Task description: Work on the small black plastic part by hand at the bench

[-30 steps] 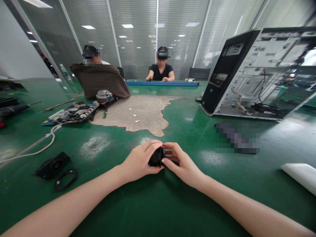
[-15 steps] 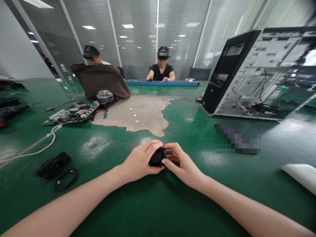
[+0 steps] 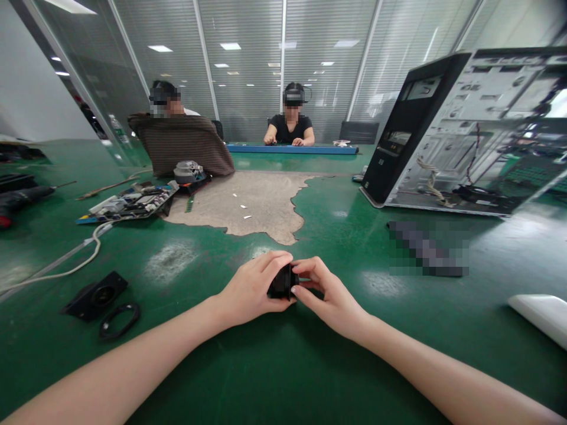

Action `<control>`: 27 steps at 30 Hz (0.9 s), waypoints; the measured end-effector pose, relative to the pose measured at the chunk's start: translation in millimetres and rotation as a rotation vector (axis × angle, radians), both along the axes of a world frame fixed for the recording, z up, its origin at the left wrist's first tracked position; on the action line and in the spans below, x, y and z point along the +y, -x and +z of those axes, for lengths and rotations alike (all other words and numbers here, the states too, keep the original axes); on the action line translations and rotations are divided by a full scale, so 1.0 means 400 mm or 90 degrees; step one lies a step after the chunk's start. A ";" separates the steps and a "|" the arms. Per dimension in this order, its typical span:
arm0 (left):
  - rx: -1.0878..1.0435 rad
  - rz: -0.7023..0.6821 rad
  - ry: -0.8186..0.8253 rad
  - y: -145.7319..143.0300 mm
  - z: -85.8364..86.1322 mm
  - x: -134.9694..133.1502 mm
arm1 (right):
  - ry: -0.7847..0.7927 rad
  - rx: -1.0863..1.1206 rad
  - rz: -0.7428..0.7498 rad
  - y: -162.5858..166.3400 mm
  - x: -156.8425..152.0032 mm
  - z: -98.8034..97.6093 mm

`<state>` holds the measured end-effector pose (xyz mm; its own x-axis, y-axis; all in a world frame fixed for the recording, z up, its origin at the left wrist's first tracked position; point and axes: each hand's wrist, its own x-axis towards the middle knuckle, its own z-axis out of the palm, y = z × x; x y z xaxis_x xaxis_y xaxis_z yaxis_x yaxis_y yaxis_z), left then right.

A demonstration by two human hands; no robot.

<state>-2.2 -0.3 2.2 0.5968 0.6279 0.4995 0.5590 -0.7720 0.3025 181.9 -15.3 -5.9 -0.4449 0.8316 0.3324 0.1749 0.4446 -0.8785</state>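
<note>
A small black part (image 3: pixel 280 283) rests on the green table (image 3: pixel 283 366) between my two hands. My left hand (image 3: pixel 252 289) wraps round its left side, fingers curled over the top and thumb beneath. My right hand (image 3: pixel 328 295) pinches its right side with thumb and fingertips. Most of the part is hidden by my fingers, so its shape is unclear.
A black speaker (image 3: pixel 95 295) and a black ring (image 3: pixel 119 320) lie at the left, beside a white cable (image 3: pixel 66 260). An open computer case (image 3: pixel 465 136) stands at the right. A circuit board (image 3: pixel 128 203) lies farther back. Two people sit at the far end. A white object (image 3: pixel 538 316) is at the right edge.
My right fingers have closed in slightly on the black part. Otherwise both hands stay in place.
</note>
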 end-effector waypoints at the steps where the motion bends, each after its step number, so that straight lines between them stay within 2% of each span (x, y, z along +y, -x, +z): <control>1: 0.001 0.000 0.000 0.000 0.000 0.000 | 0.005 -0.003 0.002 0.000 0.000 0.001; 10: 0.009 -0.001 0.008 0.002 0.000 -0.001 | 0.022 -0.008 0.023 0.000 -0.004 0.011; 16: 0.011 0.001 0.001 0.000 0.003 0.000 | -0.002 -0.003 -0.006 -0.002 -0.001 0.007; 27: 0.020 0.002 0.010 0.000 0.007 -0.003 | 0.069 0.001 0.018 0.002 0.003 0.010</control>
<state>-2.4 -1.5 5.0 0.6096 0.6382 0.4702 0.5713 -0.7649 0.2975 181.0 -14.0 -1.8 -0.4677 0.8501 0.2419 0.1622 0.3516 -0.9220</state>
